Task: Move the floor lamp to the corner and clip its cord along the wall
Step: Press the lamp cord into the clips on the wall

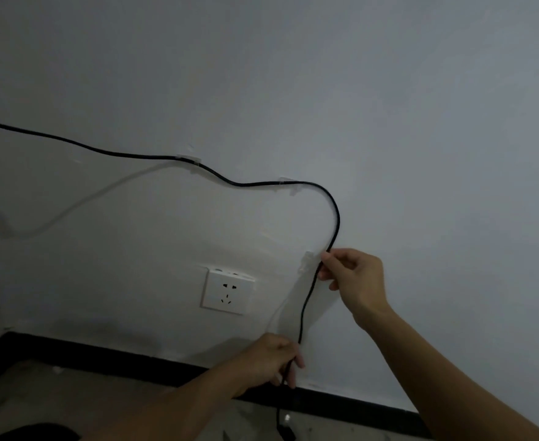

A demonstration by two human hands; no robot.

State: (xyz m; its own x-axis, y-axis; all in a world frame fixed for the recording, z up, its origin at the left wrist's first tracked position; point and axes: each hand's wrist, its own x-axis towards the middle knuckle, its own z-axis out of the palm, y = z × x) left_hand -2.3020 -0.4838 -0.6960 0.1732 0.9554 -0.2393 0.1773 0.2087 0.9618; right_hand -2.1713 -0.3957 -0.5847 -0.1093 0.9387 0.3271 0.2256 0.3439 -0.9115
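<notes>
A black cord [252, 184] runs along the white wall from the left edge, through two clear clips, one clip [189, 161] to the left and another clip [290, 187] to its right, then bends downward. A third clear clip [307, 261] sits just left of the cord's hanging part. My right hand [354, 278] pinches the cord beside this third clip. Lower down, my left hand [276, 358] grips the same cord near the baseboard. The cord continues to a dark plug [285, 432] at the bottom edge. The floor lamp itself is out of view.
A white wall socket [226, 292] is mounted left of my hands. A black baseboard [102, 354] runs along the floor and turns at a corner on the left. A dark object [39, 434] lies on the floor at the bottom left.
</notes>
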